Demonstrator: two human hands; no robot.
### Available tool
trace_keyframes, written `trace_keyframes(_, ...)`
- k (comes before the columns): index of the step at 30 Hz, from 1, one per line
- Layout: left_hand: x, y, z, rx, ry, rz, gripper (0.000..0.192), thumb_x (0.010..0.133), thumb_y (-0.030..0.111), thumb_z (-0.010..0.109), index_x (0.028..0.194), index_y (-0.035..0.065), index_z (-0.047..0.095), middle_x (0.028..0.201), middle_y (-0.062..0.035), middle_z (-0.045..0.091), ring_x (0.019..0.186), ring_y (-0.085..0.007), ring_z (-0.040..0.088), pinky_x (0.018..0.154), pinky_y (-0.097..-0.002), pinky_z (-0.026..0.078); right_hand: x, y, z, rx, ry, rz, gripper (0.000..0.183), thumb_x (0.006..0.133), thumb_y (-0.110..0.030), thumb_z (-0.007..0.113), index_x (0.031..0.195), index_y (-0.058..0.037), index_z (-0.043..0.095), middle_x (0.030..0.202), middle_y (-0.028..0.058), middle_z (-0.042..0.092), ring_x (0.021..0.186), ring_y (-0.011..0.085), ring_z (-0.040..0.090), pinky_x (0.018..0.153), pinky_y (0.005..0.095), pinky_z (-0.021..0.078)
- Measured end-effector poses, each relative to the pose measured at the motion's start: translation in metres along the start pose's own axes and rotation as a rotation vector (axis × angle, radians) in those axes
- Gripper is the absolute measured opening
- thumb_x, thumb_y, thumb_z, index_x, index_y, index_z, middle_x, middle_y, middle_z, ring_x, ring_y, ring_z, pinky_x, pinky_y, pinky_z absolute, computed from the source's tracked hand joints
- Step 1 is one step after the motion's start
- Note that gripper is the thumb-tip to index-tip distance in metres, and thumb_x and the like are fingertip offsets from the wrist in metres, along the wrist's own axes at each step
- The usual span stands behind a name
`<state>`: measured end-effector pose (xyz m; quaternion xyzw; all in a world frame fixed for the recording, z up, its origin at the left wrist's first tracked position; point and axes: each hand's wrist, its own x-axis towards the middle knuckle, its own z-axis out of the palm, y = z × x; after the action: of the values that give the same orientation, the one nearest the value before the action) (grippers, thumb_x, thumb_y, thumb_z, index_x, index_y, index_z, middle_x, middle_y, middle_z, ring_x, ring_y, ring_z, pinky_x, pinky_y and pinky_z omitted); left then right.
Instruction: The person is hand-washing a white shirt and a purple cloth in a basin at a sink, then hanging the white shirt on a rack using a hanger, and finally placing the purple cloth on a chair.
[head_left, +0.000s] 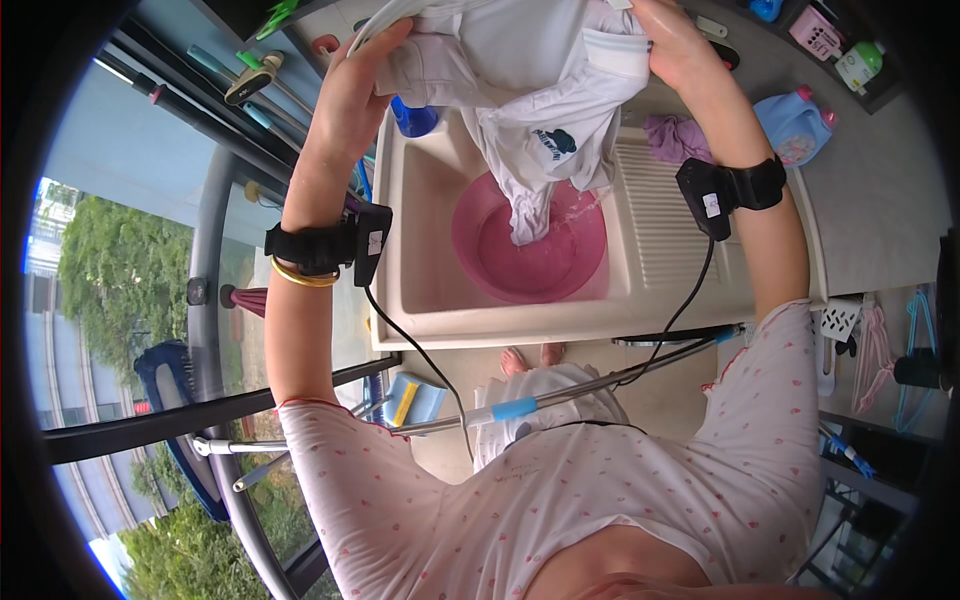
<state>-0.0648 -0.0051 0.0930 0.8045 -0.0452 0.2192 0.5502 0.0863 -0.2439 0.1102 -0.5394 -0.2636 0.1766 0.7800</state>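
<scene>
A wet white shirt (525, 112) with a dark printed motif hangs stretched between my raised hands at the top of the picture. My left hand (358, 97) grips its left edge, next to a curved white strip (386, 19) that I cannot identify. On the other side, my right hand (671, 41) holds the fabric beside a sleeve with a striped cuff; its fingertips are partly cut off by the frame. The shirt's bunched lower end dangles over a pink plastic basin (487, 262), and water splashes at its right side. This basin sits inside a cream laundry sink (427, 289).
Right of the basin is a ribbed washboard (652, 232), with a purple cloth (675, 139) behind it. A blue detergent jug (795, 124) stands on the grey counter (885, 217). Brushes and poles line the window at left. A metal pole (585, 390) crosses before my body.
</scene>
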Motion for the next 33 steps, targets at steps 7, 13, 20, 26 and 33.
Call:
trace_keyframes(7,-0.029,-0.081,0.054,0.031,-0.176,-0.357,0.036,0.072,0.016,0.067,0.1,-0.0016,0.053,0.087,-0.0064,0.06,0.078,-0.0123,0.056,0.067,-0.0265,0.046,-0.029,0.092,-0.016,-0.603,0.022,0.203,0.036,0.078,-0.014,0.056,0.11,0.0008,0.051,0.095,0.0067,0.059,0.084,0.0124,0.057,0.074,0.0239,0.0442)
trace_keyframes(13,-0.118,-0.244,0.107,0.399,-1.072,-0.454,0.065,0.062,0.026,0.074,0.11,-0.0051,0.044,0.09,-0.0183,0.057,0.084,-0.0293,0.059,0.065,-0.0354,0.048,-0.097,0.293,-0.062,-1.044,-0.706,0.334,0.04,0.061,-0.012,0.063,0.097,0.0037,0.056,0.094,0.0175,0.056,0.088,0.0279,0.055,0.077,0.0334,0.0433)
trace_keyframes(20,-0.093,-0.3,0.176,0.593,-1.103,-0.516,0.063,0.075,0.035,0.061,0.117,-0.0054,0.037,0.105,-0.0271,0.051,0.092,-0.0363,0.055,0.079,-0.0384,0.044,-0.087,0.376,-0.091,-1.368,-1.117,0.678,0.043,0.073,-0.012,0.054,0.116,-0.0079,0.048,0.115,0.0222,0.041,0.11,0.0369,0.04,0.088,0.0406,0.039)
trace_keyframes(26,-0.101,-0.354,0.244,0.785,-0.758,-0.832,0.069,0.08,0.023,0.052,0.136,0.0201,0.011,0.136,-0.0298,0.01,0.117,-0.054,0.025,0.087,-0.0574,0.035,-0.149,0.432,-0.085,-1.533,-0.575,0.617,0.054,0.078,-0.022,0.049,0.129,-0.0178,0.034,0.138,0.0238,0.009,0.125,0.0476,0.013,0.087,0.0644,0.0267)
trace_keyframes(33,-0.121,-0.378,0.247,0.879,-0.642,-0.852,0.065,0.079,0.015,0.051,0.133,0.0327,0.019,0.139,-0.0253,-0.007,0.117,-0.05,0.029,0.081,-0.0564,0.039,-0.122,0.422,-0.126,-1.122,-0.411,0.959,0.042,0.079,-0.03,0.052,0.12,-0.0239,0.046,0.137,0.0102,0.025,0.123,0.0328,0.028,0.088,0.0612,0.0276)
